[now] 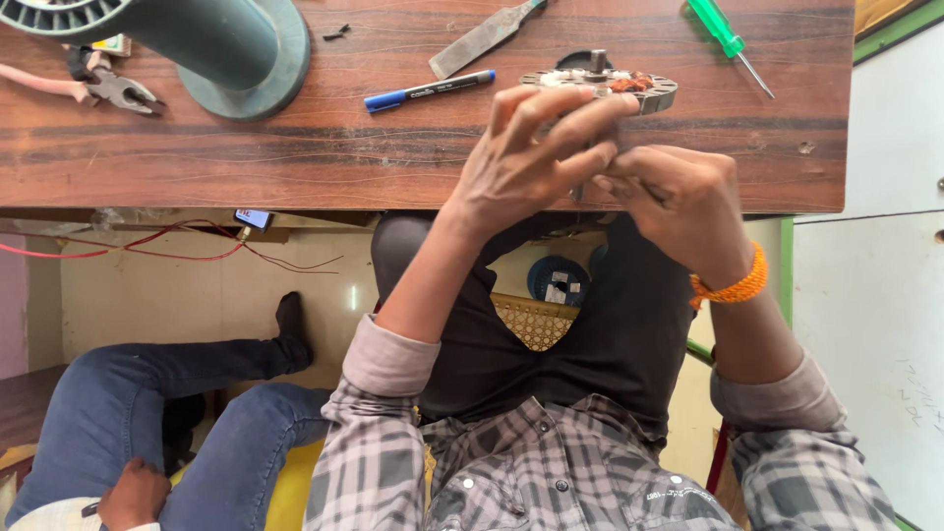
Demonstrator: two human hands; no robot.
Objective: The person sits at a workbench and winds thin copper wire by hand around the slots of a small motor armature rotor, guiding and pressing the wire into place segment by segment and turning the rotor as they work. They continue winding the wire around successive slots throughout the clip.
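Observation:
A round metal stator point(602, 85) with copper windings and a centre shaft stands tilted at the near edge of the wooden table point(295, 157). My left hand point(531, 157) has its fingers on the stator's near rim. My right hand point(678, 202), with an orange thread band at the wrist, is closed against the left hand's fingertips just below the stator. A thin grey piece shows between the two hands; what it is cannot be told.
On the table lie a blue marker point(430, 89), a flat metal file point(482, 39), a green screwdriver point(726, 39), pliers point(113, 90) and a green fan base point(221, 49). Another person in jeans point(167, 413) sits at the left. Red wires point(147, 246) hang under the table.

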